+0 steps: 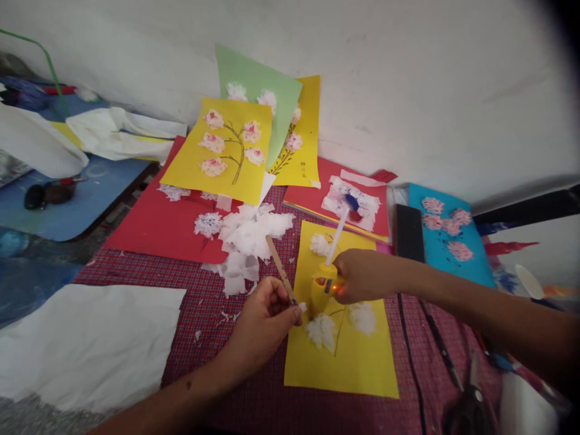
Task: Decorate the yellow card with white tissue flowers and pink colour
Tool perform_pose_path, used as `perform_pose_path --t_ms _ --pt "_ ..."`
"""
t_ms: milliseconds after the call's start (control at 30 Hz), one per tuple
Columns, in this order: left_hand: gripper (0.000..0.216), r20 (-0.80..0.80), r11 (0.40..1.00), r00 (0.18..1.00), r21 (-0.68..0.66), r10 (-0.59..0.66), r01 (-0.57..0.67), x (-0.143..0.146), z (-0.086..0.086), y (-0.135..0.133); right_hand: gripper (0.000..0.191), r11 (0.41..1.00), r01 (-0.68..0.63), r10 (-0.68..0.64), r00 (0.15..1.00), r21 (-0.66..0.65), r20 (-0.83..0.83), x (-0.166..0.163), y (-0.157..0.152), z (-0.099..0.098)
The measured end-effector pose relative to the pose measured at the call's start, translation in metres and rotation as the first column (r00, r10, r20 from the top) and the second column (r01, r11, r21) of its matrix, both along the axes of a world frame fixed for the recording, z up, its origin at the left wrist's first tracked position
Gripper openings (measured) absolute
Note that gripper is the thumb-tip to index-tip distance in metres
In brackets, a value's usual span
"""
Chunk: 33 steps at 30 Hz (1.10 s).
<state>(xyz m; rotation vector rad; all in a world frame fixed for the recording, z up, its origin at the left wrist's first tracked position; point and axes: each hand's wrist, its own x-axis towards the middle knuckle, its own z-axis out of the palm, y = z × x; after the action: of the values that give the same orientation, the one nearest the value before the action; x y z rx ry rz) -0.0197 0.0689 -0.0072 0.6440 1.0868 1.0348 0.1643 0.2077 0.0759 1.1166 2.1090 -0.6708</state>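
My right hand (362, 276) is closed around a yellow hot glue gun (324, 293). Its nozzle points down over a yellow sheet (344, 377), and a whitish glue stick (336, 241) juts up from its back end. A small orange light glows on its side. Pinched in my left hand (267, 311) is a thin wooden stick (280, 266), slanting up and away. A small white scrap (302, 307) shows at the fingertips. White tissue flowers (321, 331) and drawn stems are on the sheet; the gun hides part of it.
White paper petals (254, 226) are heaped beyond my left hand. Finished flower pictures (217, 148) lean by the wall. A black cord (410, 356), a brush (441, 344) and scissors (471, 405) lie at right. White paper (90, 344) covers the left front.
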Motion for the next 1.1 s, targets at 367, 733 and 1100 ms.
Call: perform_pose_path --t_ms 367,733,1100 --pt "0.030 -0.013 1.000 1.000 0.002 -0.001 0.001 0.001 0.000 0.001 0.021 0.995 -0.008 0.003 0.999 0.102 0.053 -0.002 -0.008 0.003" --pt "0.031 -0.010 1.000 1.000 -0.004 -0.008 0.008 0.000 0.004 0.000 0.028 0.964 -0.168 0.146 0.982 0.205 0.121 -0.010 -0.019 0.020" --pt "0.029 -0.024 1.000 1.000 0.002 -0.020 0.020 -0.001 0.001 -0.001 0.016 0.909 -0.291 0.282 0.957 0.299 0.073 -0.004 -0.039 0.024"
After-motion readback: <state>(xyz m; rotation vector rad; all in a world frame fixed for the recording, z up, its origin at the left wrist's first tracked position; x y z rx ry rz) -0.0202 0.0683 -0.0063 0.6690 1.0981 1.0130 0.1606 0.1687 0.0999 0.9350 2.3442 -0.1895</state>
